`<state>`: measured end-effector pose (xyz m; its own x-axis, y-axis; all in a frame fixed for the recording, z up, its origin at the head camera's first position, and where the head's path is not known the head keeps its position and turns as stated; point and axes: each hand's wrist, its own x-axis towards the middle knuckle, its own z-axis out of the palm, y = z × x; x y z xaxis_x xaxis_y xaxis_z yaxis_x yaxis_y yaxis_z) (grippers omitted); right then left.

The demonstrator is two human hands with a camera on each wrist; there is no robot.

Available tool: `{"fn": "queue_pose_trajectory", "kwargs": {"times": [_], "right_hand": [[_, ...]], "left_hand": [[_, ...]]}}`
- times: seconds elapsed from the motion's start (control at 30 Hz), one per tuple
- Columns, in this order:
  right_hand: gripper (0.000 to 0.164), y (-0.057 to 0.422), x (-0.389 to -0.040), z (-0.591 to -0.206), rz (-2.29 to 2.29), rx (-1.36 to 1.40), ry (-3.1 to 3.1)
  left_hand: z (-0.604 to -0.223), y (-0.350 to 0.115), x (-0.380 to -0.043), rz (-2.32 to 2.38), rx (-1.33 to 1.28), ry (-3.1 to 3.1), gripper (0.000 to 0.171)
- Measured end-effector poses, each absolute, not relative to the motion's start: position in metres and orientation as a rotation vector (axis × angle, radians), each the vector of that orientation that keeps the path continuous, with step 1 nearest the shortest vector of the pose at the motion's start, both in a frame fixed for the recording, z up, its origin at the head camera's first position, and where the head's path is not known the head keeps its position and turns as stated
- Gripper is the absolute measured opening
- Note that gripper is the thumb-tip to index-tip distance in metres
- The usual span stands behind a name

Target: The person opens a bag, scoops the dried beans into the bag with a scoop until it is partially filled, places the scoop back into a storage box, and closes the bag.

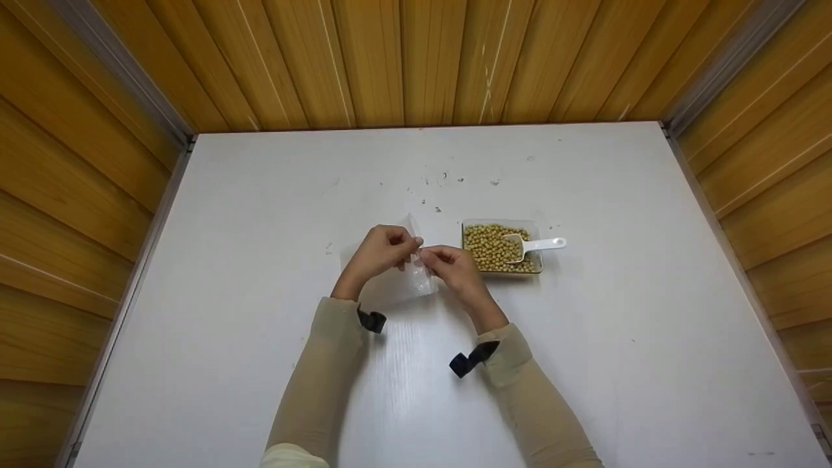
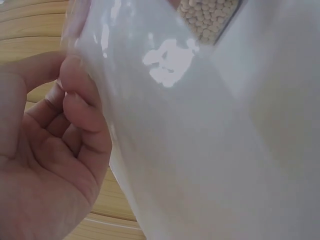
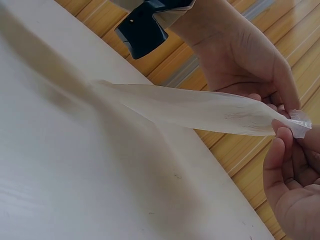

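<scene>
A clear plastic bag (image 1: 413, 283) hangs between my two hands over the white table. My left hand (image 1: 385, 250) pinches its upper edge, thumb against curled fingers, as the left wrist view shows beside the shiny film (image 2: 175, 120). Close by, my right hand (image 1: 455, 268) pinches the same edge between thumb and fingers. From the right wrist view the bag (image 3: 200, 110) looks thin and flat, its gathered edge held at the fingertips of the right hand (image 3: 300, 185). Just beyond that hand stands a clear container of yellowish beans (image 1: 491, 247).
A white scoop (image 1: 546, 244) lies in the beans, its handle sticking out over the container's right rim. Small dark marks (image 1: 444, 175) dot the white table (image 1: 247, 214) farther back. Wood-look panels (image 1: 429, 65) enclose the table at the back and sides.
</scene>
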<state>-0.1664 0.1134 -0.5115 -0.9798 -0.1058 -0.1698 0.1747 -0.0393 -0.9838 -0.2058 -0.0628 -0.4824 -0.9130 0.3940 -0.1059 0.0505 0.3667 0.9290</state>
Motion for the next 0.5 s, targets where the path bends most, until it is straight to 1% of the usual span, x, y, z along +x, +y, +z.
{"fn": "queue_pose_trajectory", "kwargs": {"times": [0.33,0.5], "right_hand": [[0.021,0.1103,-0.1659,-0.5127,-2.162,0.05,2.091],[0.02,0.1088,-0.1657,-0.5117,-2.161,0.021,2.14]], "left_hand": [[-0.4781,-0.0625,-0.2056,1.52,0.387,2.302,0.026],[-0.4792,-0.0623,-0.2057,1.507,0.36,2.304,0.028]]}}
